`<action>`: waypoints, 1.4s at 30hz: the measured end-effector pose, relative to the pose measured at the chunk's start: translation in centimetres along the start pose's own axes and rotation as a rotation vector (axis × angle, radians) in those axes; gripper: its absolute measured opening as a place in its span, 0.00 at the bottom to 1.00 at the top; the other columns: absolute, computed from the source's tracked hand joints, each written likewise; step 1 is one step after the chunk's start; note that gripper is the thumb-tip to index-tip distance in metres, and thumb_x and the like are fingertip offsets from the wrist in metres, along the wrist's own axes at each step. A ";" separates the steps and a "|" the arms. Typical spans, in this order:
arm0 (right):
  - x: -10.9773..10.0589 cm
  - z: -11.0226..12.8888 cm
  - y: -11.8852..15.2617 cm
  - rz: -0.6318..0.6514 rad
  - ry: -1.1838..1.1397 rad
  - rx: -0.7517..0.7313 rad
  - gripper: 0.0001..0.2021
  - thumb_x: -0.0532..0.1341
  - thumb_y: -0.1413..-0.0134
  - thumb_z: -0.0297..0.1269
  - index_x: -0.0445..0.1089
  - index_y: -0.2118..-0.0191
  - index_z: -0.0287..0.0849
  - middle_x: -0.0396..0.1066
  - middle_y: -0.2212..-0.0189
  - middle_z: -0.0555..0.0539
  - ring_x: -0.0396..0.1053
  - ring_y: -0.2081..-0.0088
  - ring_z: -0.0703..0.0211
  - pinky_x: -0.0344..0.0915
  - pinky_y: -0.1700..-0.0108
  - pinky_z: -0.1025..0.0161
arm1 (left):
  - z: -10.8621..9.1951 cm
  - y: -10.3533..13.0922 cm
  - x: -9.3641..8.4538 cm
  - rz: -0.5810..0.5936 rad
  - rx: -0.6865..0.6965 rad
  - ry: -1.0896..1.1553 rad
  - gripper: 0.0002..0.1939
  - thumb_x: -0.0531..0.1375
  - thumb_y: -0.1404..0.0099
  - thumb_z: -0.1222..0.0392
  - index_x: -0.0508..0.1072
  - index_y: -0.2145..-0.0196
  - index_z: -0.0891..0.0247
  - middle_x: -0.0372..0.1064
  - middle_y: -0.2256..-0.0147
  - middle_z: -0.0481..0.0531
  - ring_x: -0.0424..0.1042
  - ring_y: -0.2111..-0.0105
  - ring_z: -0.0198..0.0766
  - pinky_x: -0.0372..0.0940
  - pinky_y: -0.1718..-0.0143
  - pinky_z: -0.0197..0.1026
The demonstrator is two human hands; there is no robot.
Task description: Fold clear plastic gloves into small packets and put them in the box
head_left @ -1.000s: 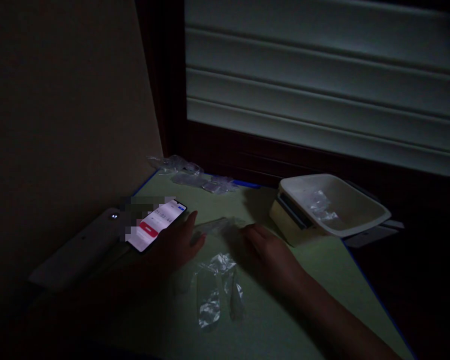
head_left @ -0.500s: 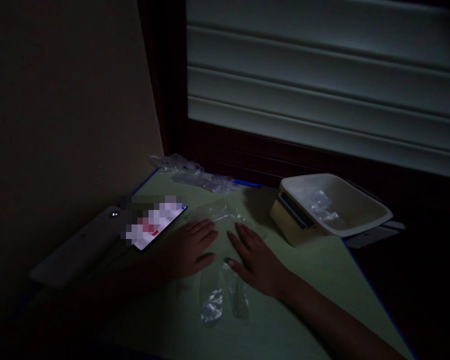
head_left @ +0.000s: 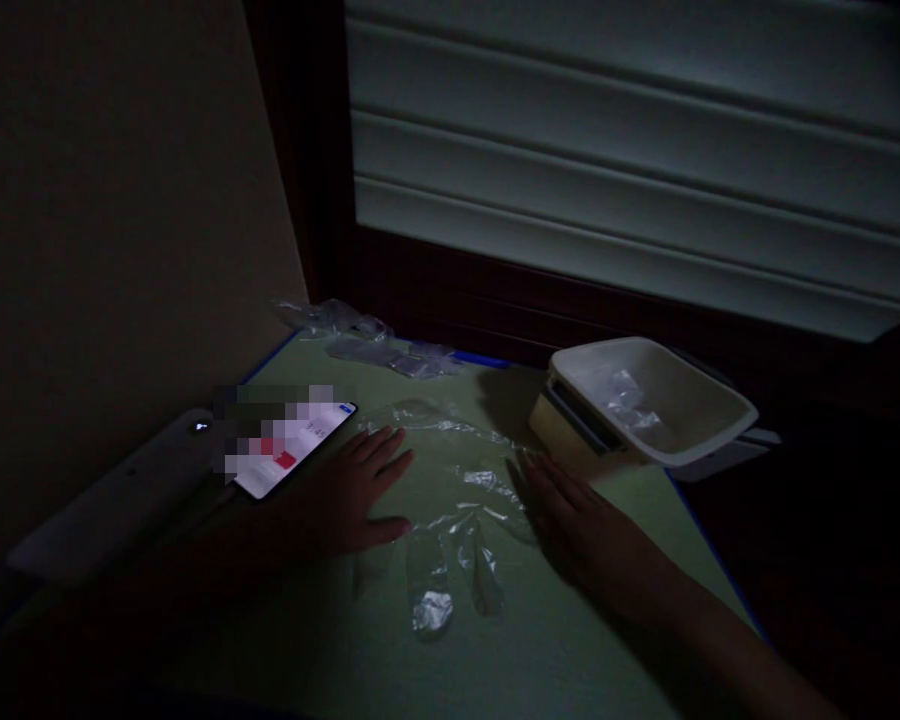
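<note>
A thin clear plastic bag (head_left: pixel 484 482) lies spread on the green tabletop (head_left: pixel 562 650), with two strap-like strips reaching toward me. My left hand (head_left: pixel 364 495) rests palm down at the bag's left side, fingers spread. At the right side, my right hand (head_left: pixel 585 520) lies low with its fingers stretched out, touching or just beside the bag's edge. Neither hand grips anything. Dim light leaves the bag's exact outline hard to make out.
A lit phone (head_left: pixel 300 450) lies left of my left hand, beside a long pale device (head_left: pixel 112 495). Crumpled clear plastic (head_left: pixel 330 318) and folded pieces (head_left: pixel 397 355) are at the back. A tilted cream tub (head_left: pixel 574 435) holding clear plastic (head_left: pixel 630 400) stands at the right.
My right hand has moved right, away from the left hand, uncovering more of the bag between them. The left hand stays near the bag's left side. The view has shifted slightly.
</note>
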State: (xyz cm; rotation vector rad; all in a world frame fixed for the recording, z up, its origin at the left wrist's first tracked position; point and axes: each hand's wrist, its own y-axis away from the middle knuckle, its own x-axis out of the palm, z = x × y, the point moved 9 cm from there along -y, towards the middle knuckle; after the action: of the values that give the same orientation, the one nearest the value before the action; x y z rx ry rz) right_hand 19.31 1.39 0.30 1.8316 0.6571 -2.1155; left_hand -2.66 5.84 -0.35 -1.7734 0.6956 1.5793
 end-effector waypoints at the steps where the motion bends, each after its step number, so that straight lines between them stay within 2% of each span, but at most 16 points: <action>1: -0.4 0.6 0.1 0.001 -0.012 0.006 0.28 0.47 0.35 0.39 0.41 0.32 0.41 0.48 0.35 0.37 0.49 0.36 0.47 0.59 0.41 0.47 | 0.0 -0.1 0.1 -0.010 -0.020 -0.011 0.37 0.57 0.38 0.42 0.58 0.39 0.68 0.49 0.37 0.67 0.48 0.37 0.57 0.50 0.40 0.57; 3: -0.5 2.2 0.2 0.032 -0.040 -0.020 0.28 0.48 0.35 0.40 0.43 0.33 0.43 0.48 0.35 0.39 0.50 0.36 0.49 0.58 0.40 0.49 | 0.0 -0.2 0.2 -0.042 -0.061 -0.025 0.36 0.57 0.38 0.42 0.60 0.40 0.69 0.49 0.37 0.69 0.50 0.38 0.58 0.52 0.41 0.57; 7: 0.4 4.2 0.8 0.077 -0.056 -0.111 0.24 0.51 0.36 0.41 0.55 0.37 0.39 0.53 0.37 0.36 0.51 0.36 0.48 0.57 0.40 0.47 | 0.1 -0.4 -0.2 -0.138 -0.122 -0.009 0.34 0.56 0.37 0.42 0.61 0.42 0.69 0.51 0.39 0.71 0.53 0.39 0.59 0.54 0.43 0.59; 10: 0.1 4.0 0.5 0.041 -0.056 -0.090 0.22 0.53 0.37 0.40 0.61 0.40 0.38 0.57 0.39 0.35 0.56 0.39 0.46 0.61 0.43 0.47 | 0.1 -0.4 -1.4 -0.195 -0.102 0.028 0.26 0.56 0.35 0.47 0.65 0.46 0.68 0.54 0.40 0.69 0.53 0.39 0.57 0.52 0.42 0.61; 12: -0.9 4.6 -0.1 -0.003 -0.047 -0.110 0.20 0.54 0.38 0.38 0.63 0.42 0.39 0.60 0.41 0.35 0.60 0.41 0.46 0.64 0.45 0.48 | -0.3 -0.3 -2.2 -0.198 -0.033 0.058 0.19 0.57 0.34 0.54 0.68 0.50 0.68 0.57 0.41 0.66 0.55 0.40 0.54 0.55 0.42 0.57; 14: -1.8 6.4 -0.9 -0.048 -0.025 -0.180 0.19 0.55 0.38 0.34 0.63 0.43 0.39 0.64 0.44 0.36 0.63 0.44 0.47 0.64 0.46 0.47 | -1.1 -0.1 -2.5 -0.157 0.070 0.095 0.12 0.57 0.34 0.60 0.71 0.54 0.67 0.62 0.45 0.63 0.61 0.43 0.49 0.61 0.45 0.51; 16: -2.5 9.2 -1.6 -0.096 -0.001 -0.292 0.16 0.55 0.38 0.31 0.65 0.46 0.40 0.70 0.50 0.39 0.67 0.49 0.50 0.64 0.47 0.47 | -2.1 0.5 -2.3 -0.114 0.183 0.113 0.08 0.56 0.34 0.65 0.73 0.58 0.66 0.67 0.49 0.60 0.65 0.47 0.45 0.64 0.47 0.47; 19: -2.5 13.6 -2.2 -0.160 -0.006 -0.486 0.09 0.56 0.39 0.30 0.71 0.56 0.39 0.75 0.62 0.43 0.71 0.58 0.55 0.65 0.50 0.53 | -3.0 1.6 -1.6 -0.119 0.300 0.088 0.10 0.53 0.34 0.67 0.74 0.62 0.68 0.71 0.53 0.61 0.66 0.48 0.46 0.63 0.47 0.47; 21: -1.8 15.6 -2.7 -0.174 0.014 -0.562 0.06 0.57 0.39 0.30 0.72 0.63 0.39 0.75 0.67 0.45 0.71 0.63 0.56 0.66 0.54 0.57 | -2.9 2.2 -1.0 -0.119 0.313 0.121 0.11 0.51 0.33 0.68 0.73 0.60 0.68 0.71 0.53 0.60 0.66 0.47 0.45 0.63 0.46 0.47; 24: -0.6 16.8 -3.4 -0.180 0.058 -0.611 0.06 0.57 0.41 0.27 0.72 0.63 0.38 0.75 0.67 0.45 0.71 0.65 0.56 0.66 0.56 0.58 | -1.8 2.6 -1.0 -0.130 0.235 0.263 0.13 0.50 0.33 0.68 0.72 0.56 0.67 0.70 0.52 0.58 0.66 0.47 0.40 0.63 0.46 0.44; 28: -0.6 16.2 -4.0 -0.218 -0.040 -0.576 0.09 0.54 0.40 0.26 0.71 0.66 0.37 0.74 0.72 0.45 0.70 0.70 0.56 0.67 0.62 0.58 | -1.2 3.1 -1.7 -0.181 0.203 0.369 0.13 0.51 0.36 0.70 0.72 0.58 0.65 0.71 0.52 0.57 0.66 0.47 0.40 0.62 0.45 0.46; 30: -1.0 15.0 -4.5 -0.204 -0.220 -0.472 0.11 0.52 0.39 0.28 0.70 0.68 0.38 0.74 0.73 0.45 0.70 0.71 0.57 0.67 0.64 0.60 | -1.1 3.1 -1.8 -0.206 0.191 0.394 0.13 0.52 0.38 0.69 0.71 0.57 0.65 0.70 0.52 0.57 0.66 0.48 0.41 0.60 0.43 0.49; 32: -0.9 13.2 -5.1 -0.154 -0.457 -0.302 0.11 0.52 0.38 0.31 0.70 0.69 0.39 0.73 0.74 0.46 0.70 0.71 0.59 0.67 0.66 0.63 | -0.9 3.1 -1.7 -0.212 0.161 0.422 0.14 0.55 0.39 0.68 0.71 0.56 0.64 0.70 0.52 0.56 0.66 0.48 0.41 0.58 0.42 0.51; 36: 0.8 10.0 -5.8 -0.088 -0.837 0.031 0.11 0.54 0.39 0.36 0.68 0.71 0.41 0.70 0.77 0.50 0.68 0.75 0.63 0.64 0.73 0.68 | -0.9 2.8 -1.6 -0.233 0.117 0.446 0.08 0.58 0.38 0.65 0.72 0.60 0.62 0.70 0.55 0.54 0.67 0.51 0.41 0.55 0.42 0.52; 39: 1.9 8.9 -6.0 -0.089 -0.999 0.136 0.11 0.54 0.40 0.39 0.67 0.72 0.41 0.71 0.76 0.49 0.70 0.74 0.62 0.66 0.72 0.67 | -0.7 2.3 -1.6 -0.223 0.076 0.472 0.04 0.57 0.36 0.66 0.72 0.64 0.62 0.70 0.60 0.51 0.68 0.56 0.38 0.57 0.45 0.48; 42: 1.9 8.6 -6.1 -0.099 -1.016 0.158 0.09 0.54 0.41 0.38 0.68 0.68 0.41 0.71 0.75 0.49 0.70 0.74 0.62 0.67 0.72 0.67 | -0.6 2.1 -2.1 -0.243 0.041 0.497 0.06 0.54 0.35 0.66 0.71 0.68 0.63 0.69 0.64 0.50 0.67 0.61 0.37 0.58 0.48 0.47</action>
State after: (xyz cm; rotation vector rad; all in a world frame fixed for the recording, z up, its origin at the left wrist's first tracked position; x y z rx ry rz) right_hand 8.63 2.54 0.31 0.5602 0.3087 -2.7807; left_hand -4.16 3.99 1.47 -2.1502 0.6963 0.9625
